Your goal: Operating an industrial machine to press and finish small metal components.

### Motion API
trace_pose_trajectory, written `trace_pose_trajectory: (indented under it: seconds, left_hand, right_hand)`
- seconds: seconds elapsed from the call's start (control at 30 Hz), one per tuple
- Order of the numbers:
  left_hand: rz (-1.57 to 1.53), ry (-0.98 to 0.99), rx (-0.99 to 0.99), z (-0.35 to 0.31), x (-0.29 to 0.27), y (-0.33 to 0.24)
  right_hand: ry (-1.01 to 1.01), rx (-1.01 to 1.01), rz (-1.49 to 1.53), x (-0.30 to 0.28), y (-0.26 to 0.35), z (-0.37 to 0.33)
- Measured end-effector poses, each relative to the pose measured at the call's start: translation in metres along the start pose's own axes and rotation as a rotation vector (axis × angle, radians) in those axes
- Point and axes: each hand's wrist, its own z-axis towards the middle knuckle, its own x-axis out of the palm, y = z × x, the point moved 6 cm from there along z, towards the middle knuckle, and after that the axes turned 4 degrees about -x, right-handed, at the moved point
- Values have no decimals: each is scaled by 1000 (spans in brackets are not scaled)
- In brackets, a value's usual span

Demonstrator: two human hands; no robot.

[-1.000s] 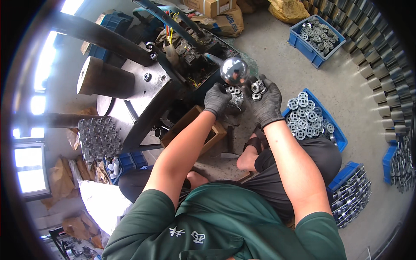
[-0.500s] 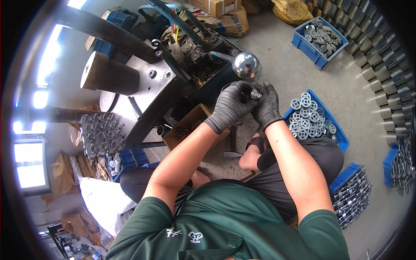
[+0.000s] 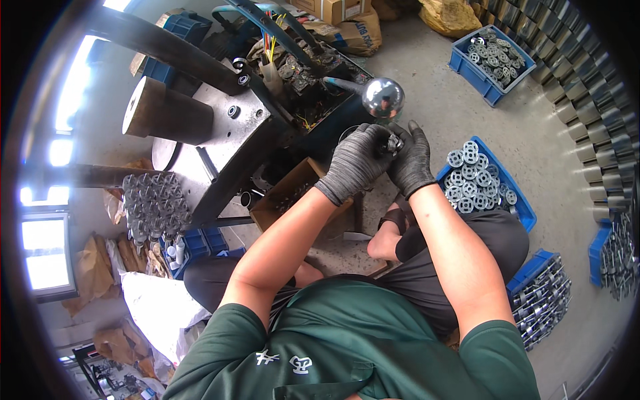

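Observation:
My left hand (image 3: 359, 161), in a grey knitted work glove, is closed around a small shiny metal part (image 3: 395, 143). From the other side my right hand (image 3: 411, 164), gloved alike, has its fingers round the same part. Most of it is hidden by the fingers, so its exact kind cannot be made out. Just beyond my fingertips is a polished steel ball (image 3: 383, 99) on the end of a blue lever. To the right of my right hand, a blue crate (image 3: 519, 191) holds many round, slotted silver discs (image 3: 481, 176).
A dark metal press table (image 3: 233, 143) stands at the left, with a bearing ring (image 3: 233, 111) and stacked metal parts (image 3: 155, 205) on it. An open cardboard box (image 3: 277, 208) sits below. Another blue crate (image 3: 495, 93) of metal discs is at the far right, beside stacked metal tubes (image 3: 580, 127).
The small metal part looks slightly turned between my fingers. Both hands stay in nearly the same place, and the steel ball appears a little farther right and higher.

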Motion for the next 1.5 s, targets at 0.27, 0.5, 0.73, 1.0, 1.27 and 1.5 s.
trace_pose_trajectory:
  seconds: [0.27, 0.5, 0.73, 1.0, 1.27, 1.5]
  left_hand:
    - [-43, 33, -6, 0, -13, -7]
    - [-446, -134, -211, 12, -7, 77]
    - [381, 241, -313, 25, 32, 139]
    - [767, 353, -162, 45, 68, 159]
    - [822, 333, -130, 56, 85, 175]
    - [849, 472, 50, 54, 85, 149]
  right_hand:
    - [-31, -23, 24, -7, 1, 9]
    - [69, 30, 30, 12, 15, 1]
    - [30, -119, 48, 9, 43, 5]
    - [-43, -176, -69, 3, 32, 10]
    - [-155, -94, -53, -10, 26, 10]
    - [-245, -126, -134, -17, 26, 9]
